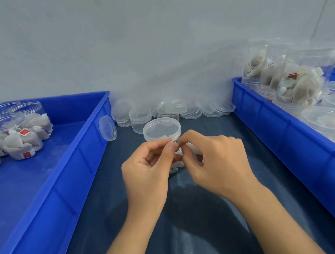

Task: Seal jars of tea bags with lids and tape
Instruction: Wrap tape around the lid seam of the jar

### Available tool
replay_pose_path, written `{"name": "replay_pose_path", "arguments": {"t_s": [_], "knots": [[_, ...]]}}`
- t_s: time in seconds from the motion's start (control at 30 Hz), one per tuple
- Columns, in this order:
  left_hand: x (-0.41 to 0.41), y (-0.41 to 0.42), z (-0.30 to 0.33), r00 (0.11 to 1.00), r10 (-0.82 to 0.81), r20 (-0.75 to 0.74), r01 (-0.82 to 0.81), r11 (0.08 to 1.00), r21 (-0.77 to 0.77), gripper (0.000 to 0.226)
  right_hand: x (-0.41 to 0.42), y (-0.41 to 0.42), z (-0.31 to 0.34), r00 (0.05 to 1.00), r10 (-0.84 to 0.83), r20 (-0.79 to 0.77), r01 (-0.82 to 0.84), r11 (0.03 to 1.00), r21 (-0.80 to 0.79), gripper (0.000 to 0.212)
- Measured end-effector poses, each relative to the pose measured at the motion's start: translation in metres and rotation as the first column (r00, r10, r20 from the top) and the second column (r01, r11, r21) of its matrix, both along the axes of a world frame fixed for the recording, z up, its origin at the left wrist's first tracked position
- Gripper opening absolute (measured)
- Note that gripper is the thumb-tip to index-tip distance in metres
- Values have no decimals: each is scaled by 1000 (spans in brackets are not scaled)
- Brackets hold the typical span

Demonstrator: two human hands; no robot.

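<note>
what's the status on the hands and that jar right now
Left hand and right hand pinching at the lidded jar, just under its lid. Tape not discernible. Nothing in the way.

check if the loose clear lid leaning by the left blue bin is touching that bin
Touching: the head view shows the round clear plastic lid standing on edge, leaning against the outer wall of the left blue plastic bin.
</note>
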State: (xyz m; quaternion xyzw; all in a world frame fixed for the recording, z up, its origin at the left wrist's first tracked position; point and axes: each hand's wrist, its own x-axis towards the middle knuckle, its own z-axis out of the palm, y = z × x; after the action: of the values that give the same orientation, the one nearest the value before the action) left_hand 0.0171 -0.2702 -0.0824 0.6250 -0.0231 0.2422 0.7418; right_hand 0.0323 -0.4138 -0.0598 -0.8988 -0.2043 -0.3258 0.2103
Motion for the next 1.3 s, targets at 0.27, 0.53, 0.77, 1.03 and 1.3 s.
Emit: {"name": "replay_pose_path", "arguments": {"t_s": [0.27,0.53,0.77,1.03,1.3], "knots": [[1,9,-6,981,139,139,-177,932,318,12,0,-4,1,999,21,-47,-21,1000,6,38],[12,5,-22,916,314,250,-386,858,338,12,5,3,-1,996,-66,-61,60,994,-91,45],[16,8,-27,935,313,166,-351,880,319,13,12,5,-8,994,-104,-31,101,991,-89,41],[17,9,-22,958,275,82,-286,908,305,11,15,12,-10,995,-94,36,97,990,-103,33],[20,12,-24,951,291,107,-310,887,341,9,18,13,-13,986,-94,135,110,987,-115,24]]}}
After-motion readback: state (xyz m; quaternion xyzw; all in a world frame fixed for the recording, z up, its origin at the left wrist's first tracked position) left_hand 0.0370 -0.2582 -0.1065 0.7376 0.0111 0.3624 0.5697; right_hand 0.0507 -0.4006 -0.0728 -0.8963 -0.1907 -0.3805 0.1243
